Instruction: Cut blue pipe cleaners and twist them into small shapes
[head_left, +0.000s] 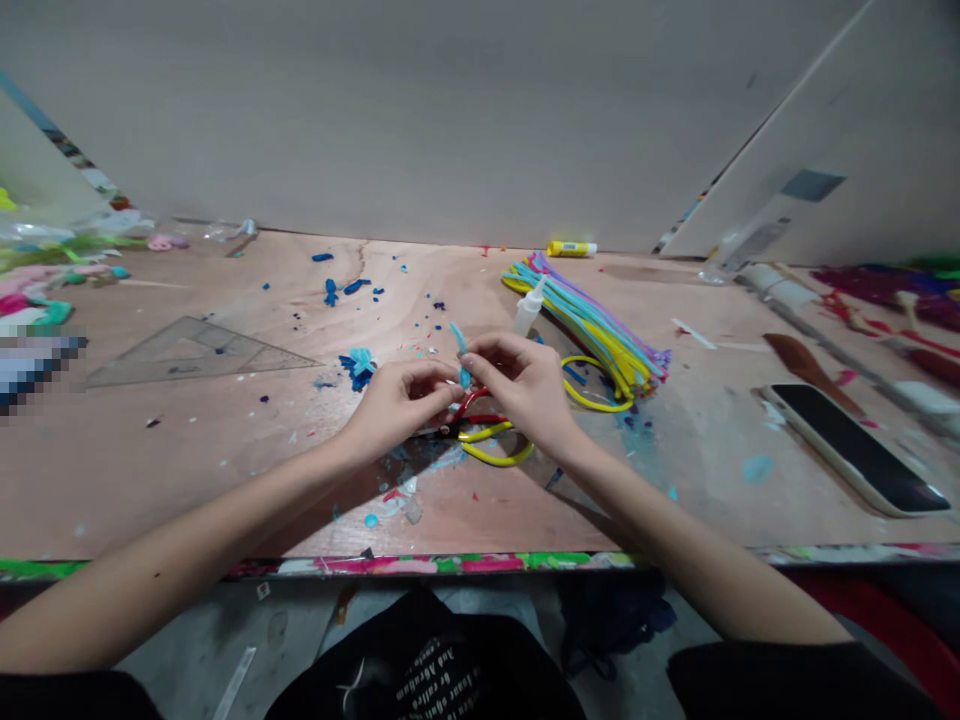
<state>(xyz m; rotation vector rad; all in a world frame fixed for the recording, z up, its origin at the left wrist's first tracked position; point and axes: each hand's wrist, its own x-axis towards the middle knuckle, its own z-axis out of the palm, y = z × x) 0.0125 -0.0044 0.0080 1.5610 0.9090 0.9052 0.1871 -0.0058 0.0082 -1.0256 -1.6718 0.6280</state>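
Note:
Both hands meet over the middle of the table around a short light-blue fuzzy strip (458,338), which looks like a pipe cleaner. My right hand (529,385) pinches it between thumb and forefinger, its upper end sticking up. My left hand (405,400) is closed at the strip's lower end, thumb and fingertips together. Beneath the hands lie red-handled scissors (474,400), partly hidden, beside a yellow loop (499,458). Just left of my left hand rests a dark-and-light-blue tufted piece (358,368). A white nozzle bottle (529,308) stands behind my right hand.
A bundle of coloured pipe cleaners (592,320) lies right of the bottle, with a yellow glue stick (571,249) behind. A clear set square (199,355) lies left; a phone (855,448) and brown wooden tool (810,370) lie right. Blue scraps (330,291) dot the table.

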